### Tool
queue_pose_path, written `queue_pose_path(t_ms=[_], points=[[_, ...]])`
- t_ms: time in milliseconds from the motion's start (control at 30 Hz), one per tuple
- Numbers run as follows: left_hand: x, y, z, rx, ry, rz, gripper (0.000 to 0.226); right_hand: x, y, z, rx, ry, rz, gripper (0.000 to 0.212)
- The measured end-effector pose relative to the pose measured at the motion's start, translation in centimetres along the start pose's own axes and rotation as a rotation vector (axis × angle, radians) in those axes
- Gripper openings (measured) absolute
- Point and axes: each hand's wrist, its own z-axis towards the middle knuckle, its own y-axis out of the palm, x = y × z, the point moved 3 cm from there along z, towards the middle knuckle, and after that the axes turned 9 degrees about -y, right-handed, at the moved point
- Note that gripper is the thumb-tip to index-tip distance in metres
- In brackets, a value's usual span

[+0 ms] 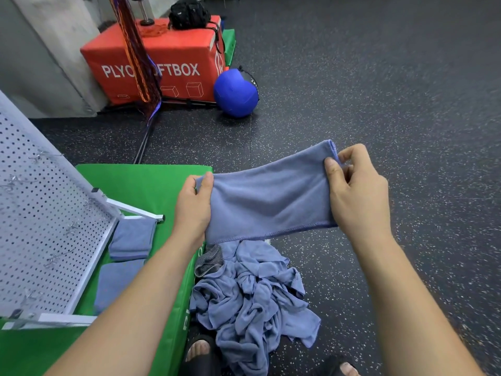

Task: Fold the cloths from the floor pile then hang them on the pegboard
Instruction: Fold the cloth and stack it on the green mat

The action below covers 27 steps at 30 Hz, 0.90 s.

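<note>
The cloth (268, 196) is stretched in the air as a flat band between both hands, above the pile (252, 294). The left hand (193, 204) pinches its 9 o'clock end, thumb on the near face and fingers behind. The right hand (355, 191) grips the 3 o'clock end, thumb pressed on the near face and fingers curled behind. The band tilts, with its right end higher. A stitched hem runs along its lower edge from hand to hand, and one hemmed corner sticks up just past the right thumb.

The pile lies crumpled on the floor (406, 104) at 6 o'clock of the cloth, its left side against the edge of the mat (141, 183). The pegboard (40, 213) leans at 8 o'clock, its white frame standing on the mat. Two folded cloths (132, 238) lie on the mat beside the frame's lower edge. From 12 to 4 o'clock of the cloth there is only floor. A box (151, 61) and ball (235, 92) sit well apart at 11 o'clock.
</note>
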Motion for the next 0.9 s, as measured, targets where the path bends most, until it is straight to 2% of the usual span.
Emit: queue_pose_path(t_ms=[67,233,433,600,900], points=[[0.7,0.4,-0.9,-0.009,-0.032,-0.005,0.049,-0.4,0.5,-0.3,0.001,-0.006,0.01,0.018],[1.7,2.4,-3.8,-0.194,-0.122,-0.102,0.026,-1.6,2.7,-1.5,-0.071,-0.019,-0.004,0.02],[3.2,3.9,-7.1,-0.285,-0.098,-0.153,0.032,-3.2,5.5,-3.5,-0.118,-0.077,0.03,0.023],[4.3,4.5,-8.8,-0.313,-0.035,-0.114,0.027,-3.4,6.5,-4.1,-0.128,-0.069,0.057,0.023],[5.0,4.2,-8.9,-0.259,0.051,-0.084,0.02,-4.1,6.6,-4.3,-0.151,-0.13,0.092,0.021]])
